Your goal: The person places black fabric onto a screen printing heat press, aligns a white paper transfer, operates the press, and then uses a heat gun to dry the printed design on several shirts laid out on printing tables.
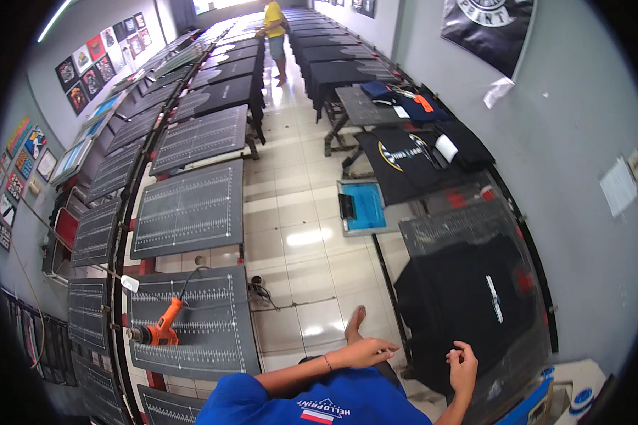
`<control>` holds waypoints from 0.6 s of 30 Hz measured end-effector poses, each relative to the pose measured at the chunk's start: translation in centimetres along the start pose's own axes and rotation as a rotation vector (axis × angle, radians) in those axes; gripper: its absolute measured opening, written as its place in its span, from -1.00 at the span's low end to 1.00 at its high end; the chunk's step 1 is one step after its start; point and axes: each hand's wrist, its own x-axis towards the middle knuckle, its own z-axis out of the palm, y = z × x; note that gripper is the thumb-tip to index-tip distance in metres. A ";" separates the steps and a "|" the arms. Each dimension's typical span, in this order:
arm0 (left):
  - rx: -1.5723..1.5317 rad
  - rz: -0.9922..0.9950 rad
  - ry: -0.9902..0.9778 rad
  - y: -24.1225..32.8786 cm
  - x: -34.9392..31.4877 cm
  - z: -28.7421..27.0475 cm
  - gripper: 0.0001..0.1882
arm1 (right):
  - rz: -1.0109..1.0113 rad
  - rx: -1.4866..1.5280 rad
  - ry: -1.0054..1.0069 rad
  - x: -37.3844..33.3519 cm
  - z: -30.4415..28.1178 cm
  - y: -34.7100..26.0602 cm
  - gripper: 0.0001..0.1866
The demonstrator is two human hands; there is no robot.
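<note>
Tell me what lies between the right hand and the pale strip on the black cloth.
In the head view, only a bare stretch of the black cloth shows between the right hand and the pale strip.

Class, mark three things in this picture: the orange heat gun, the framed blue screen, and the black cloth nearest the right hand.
Orange heat gun [166,331]: head view, on its orange body.
Framed blue screen [368,207]: head view, on its blue panel.
Black cloth [455,304]: head view, on plain fabric left of its light print.
</note>
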 end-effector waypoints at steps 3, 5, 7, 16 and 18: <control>-0.021 -0.095 0.065 -2.8 1.6 -5.5 -0.62 | -0.075 -0.042 -0.162 8.9 3.8 -1.3 -0.77; -0.028 -0.163 0.139 -4.5 2.7 -10.2 -0.60 | -0.146 -0.055 -0.264 16.1 6.8 -4.2 -0.75; -0.084 -0.315 0.253 -5.1 3.6 -15.7 -0.59 | -0.239 -0.055 -0.363 23.3 10.6 -8.6 -0.69; -0.125 -0.514 0.874 -10.1 5.0 -38.7 -0.61 | -0.579 0.013 -0.978 46.5 32.7 -31.8 -0.63; -0.238 -0.516 0.971 -13.1 4.9 -43.2 -0.62 | -0.662 -0.024 -1.111 50.0 37.5 -35.4 -0.61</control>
